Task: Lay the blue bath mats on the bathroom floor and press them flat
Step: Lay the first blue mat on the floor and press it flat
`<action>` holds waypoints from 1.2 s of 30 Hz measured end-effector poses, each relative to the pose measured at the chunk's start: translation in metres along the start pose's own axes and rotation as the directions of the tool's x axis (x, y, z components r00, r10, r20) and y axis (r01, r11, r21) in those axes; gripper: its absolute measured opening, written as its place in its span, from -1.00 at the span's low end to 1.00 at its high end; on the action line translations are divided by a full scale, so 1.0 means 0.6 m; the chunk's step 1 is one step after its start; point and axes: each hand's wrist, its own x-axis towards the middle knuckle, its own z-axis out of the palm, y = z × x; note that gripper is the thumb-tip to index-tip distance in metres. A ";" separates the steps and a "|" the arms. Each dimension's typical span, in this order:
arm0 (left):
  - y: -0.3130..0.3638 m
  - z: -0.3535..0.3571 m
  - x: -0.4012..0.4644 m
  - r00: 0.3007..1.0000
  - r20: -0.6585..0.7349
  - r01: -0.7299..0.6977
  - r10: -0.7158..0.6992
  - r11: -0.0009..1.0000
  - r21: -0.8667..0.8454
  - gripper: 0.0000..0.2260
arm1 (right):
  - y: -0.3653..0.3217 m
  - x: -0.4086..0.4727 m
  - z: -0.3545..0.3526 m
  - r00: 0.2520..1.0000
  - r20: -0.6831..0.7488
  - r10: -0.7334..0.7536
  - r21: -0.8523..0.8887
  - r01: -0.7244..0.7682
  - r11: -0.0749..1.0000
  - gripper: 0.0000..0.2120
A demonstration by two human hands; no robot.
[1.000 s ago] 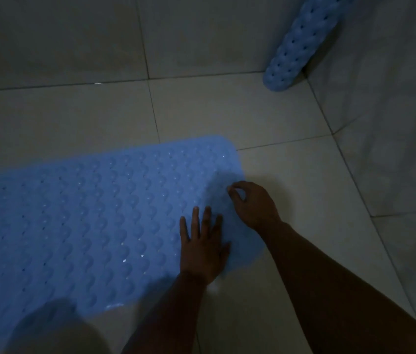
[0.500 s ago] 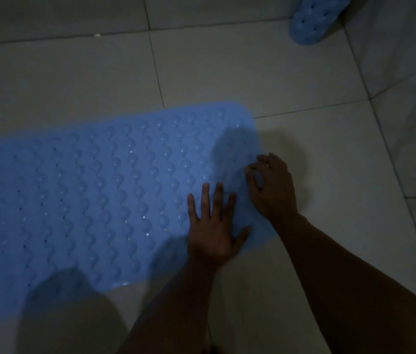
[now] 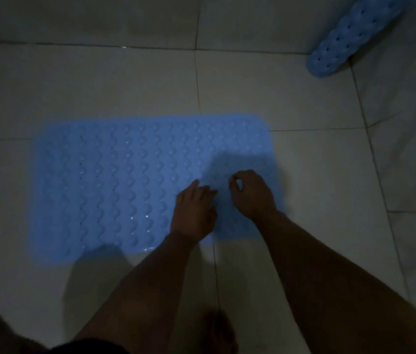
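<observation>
- Dim light here, and the blue bath mat [image 3: 130, 185] is spread out on the tiled floor [image 3: 316, 175], its long sides running left to right in the head view.
- The left hand [image 3: 194, 213] lies palm down on the mat's right part, fingers [image 3: 201, 189] extended and flat against the bumps: open, gripping nothing, pressing by the look of it.
- The right hand [image 3: 251, 194] sits just beside it, nearer the mat's right edge, with fingers curled under; whether it pinches the mat or only pushes with the knuckles cannot be told in this gloom.
- A second mat [image 3: 350, 37], rolled up, leans in the far right corner, well apart and not yet laid.
- The step in hand looks like flattening the right end. To do it well, the person should likely keep the palms broad and work outward toward the edge and near corner, so trapped air goes out rather than in.
- The risk: a curled hand could lift the edge instead of seating it; opening it flat seems the safer choice.
</observation>
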 end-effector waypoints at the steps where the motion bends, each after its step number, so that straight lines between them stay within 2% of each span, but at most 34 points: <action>1: -0.019 -0.013 -0.028 0.999 -0.030 0.031 -0.030 0.999 0.027 -0.52 | -0.021 -0.013 0.023 0.999 0.006 -0.044 -0.027 0.044 0.999 -0.54; 4: -0.057 -0.033 -0.088 0.985 -0.106 0.147 -0.138 0.986 0.084 -0.57 | -0.066 -0.049 0.108 0.978 0.059 -0.200 -0.178 0.208 0.962 -0.47; 6: -0.078 -0.042 -0.109 0.970 -0.148 0.207 -0.191 0.973 0.103 -0.59 | -0.084 -0.075 0.164 0.960 0.138 -0.243 -0.244 0.271 0.931 -0.39; 9: -0.108 -0.047 -0.127 0.954 -0.188 0.258 -0.234 0.960 0.110 -0.61 | -0.091 -0.096 0.217 0.972 0.128 -0.196 -0.300 0.226 0.927 -0.27; 15: -0.150 -0.060 -0.139 0.915 -0.251 0.342 -0.316 0.938 0.064 -0.58 | -0.094 -0.103 0.248 0.980 -0.001 -0.199 -0.382 0.183 0.906 -0.27; 19: -0.180 -0.064 -0.154 0.892 -0.268 0.393 -0.364 0.917 0.065 -0.53 | -0.094 -0.103 0.257 0.980 -0.003 -0.200 -0.385 0.183 0.905 -0.26; 25: -0.191 -0.057 -0.169 0.894 -0.258 0.404 -0.366 0.908 0.114 -0.47 | -0.094 -0.104 0.261 0.979 0.024 -0.200 -0.407 0.192 0.893 -0.26; 30: -0.183 -0.084 -0.184 0.903 -0.229 0.399 -0.363 0.907 0.133 -0.49 | -0.115 -0.099 0.244 0.982 0.164 -0.094 -0.381 0.150 0.912 -0.27; 34: -0.164 -0.114 -0.174 0.919 -0.237 0.355 -0.316 0.924 0.143 -0.49 | -0.141 -0.069 0.188 0.920 0.391 -0.002 -0.315 0.136 0.939 -0.28; 36: -0.148 -0.118 -0.161 0.922 -0.247 0.333 -0.298 0.936 0.117 -0.49 | -0.156 -0.046 0.149 0.896 0.444 -0.007 -0.301 0.156 0.941 -0.32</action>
